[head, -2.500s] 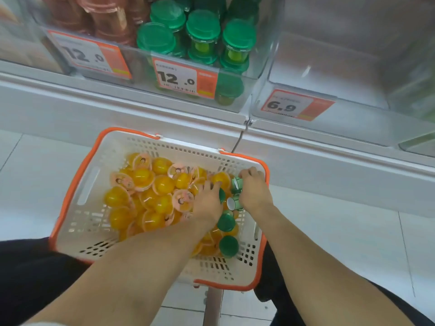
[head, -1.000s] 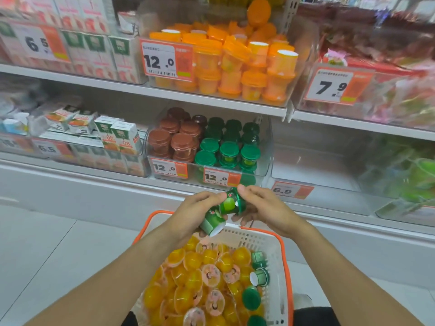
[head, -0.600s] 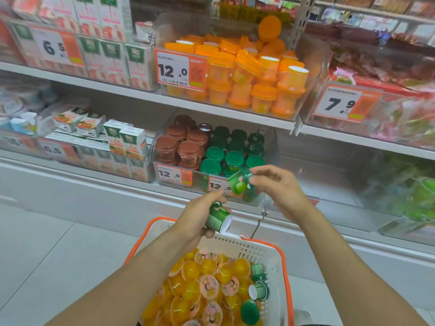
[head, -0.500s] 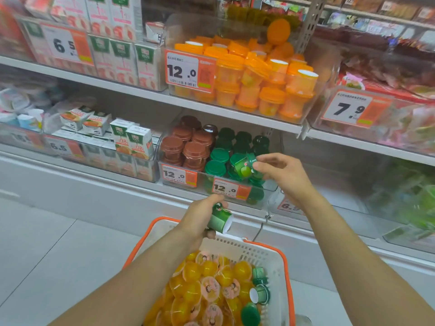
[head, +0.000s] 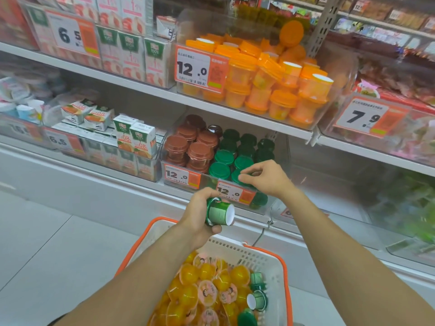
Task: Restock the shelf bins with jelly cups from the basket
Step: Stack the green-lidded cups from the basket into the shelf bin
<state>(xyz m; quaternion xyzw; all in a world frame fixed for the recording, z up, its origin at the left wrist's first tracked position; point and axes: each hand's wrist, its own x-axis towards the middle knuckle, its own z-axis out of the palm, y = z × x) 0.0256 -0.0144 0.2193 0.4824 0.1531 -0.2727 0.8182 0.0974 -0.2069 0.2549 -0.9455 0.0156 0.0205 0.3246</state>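
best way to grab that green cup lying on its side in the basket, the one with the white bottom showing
Grip the green cup across its round side wall, coming down from above. It lies on its side on the yellow jelly cups with its white base facing left, so the wall is the exposed part. The basket wall crowds its right side.

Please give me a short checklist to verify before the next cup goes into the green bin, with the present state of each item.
1. Left hand has a grip on a green cup: ok.
2. Cup is upright: not ok, it lies sideways.
3. Right hand is clear of the green-lid bin: not ok, it is over the front row.
4. Front row has free space: cannot tell.
5. Basket holds more green cups: ok.
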